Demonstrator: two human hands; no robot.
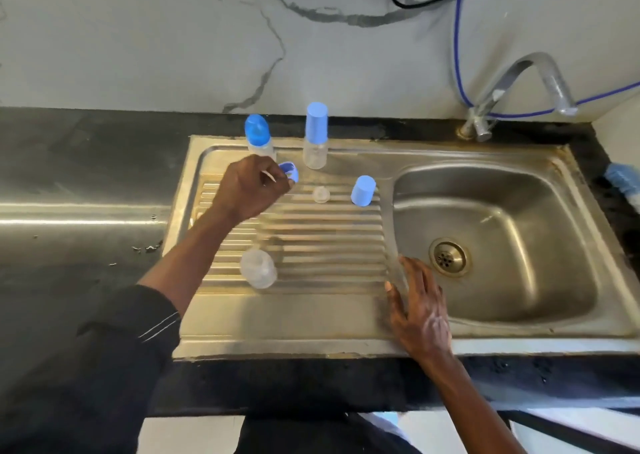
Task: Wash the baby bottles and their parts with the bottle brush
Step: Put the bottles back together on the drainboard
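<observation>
Left of the sink basin (491,211), on the drainboard, baby-bottle parts wait for the brush.
The right hand (420,310) rests flat, fingers spread, at the basin's near-left rim. The left hand (254,185), farther left beyond an uncapped bottle (259,268) and a loose blue cap (363,191), pinches a blue collar ring (290,170) near the clear teat (321,194) (smallest of the lot). A careless wrist could topple the capped bottle (259,136) behind it.

No text, label, brand or number is readable on anything here
</observation>
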